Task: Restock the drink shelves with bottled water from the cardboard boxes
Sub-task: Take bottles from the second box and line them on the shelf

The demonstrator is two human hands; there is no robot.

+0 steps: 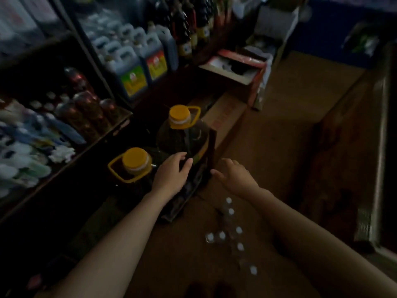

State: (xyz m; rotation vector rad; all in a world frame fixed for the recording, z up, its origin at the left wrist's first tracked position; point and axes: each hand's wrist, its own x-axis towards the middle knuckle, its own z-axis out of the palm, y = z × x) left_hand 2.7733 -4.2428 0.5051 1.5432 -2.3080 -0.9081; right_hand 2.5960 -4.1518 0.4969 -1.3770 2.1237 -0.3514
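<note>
Several small clear water bottles (231, 233) with white caps stand on the brown floor below my right forearm. My left hand (171, 175) lies with straight fingers on the side of a big oil jug (184, 136) with a yellow cap. That jug stands in a dark open box (206, 168). My right hand (234, 175) hovers, fingers spread, just right of the box edge and holds nothing. A second yellow-capped jug (134, 162) stands left of my left hand.
Dark shelves (71, 134) on the left hold bottles and packets; upper shelves carry canisters (133, 67) with bright labels. Cardboard boxes (227, 112) line the shelf base ahead, one open red-and-white box (234, 69) behind. A dark cabinet (382, 147) borders the right.
</note>
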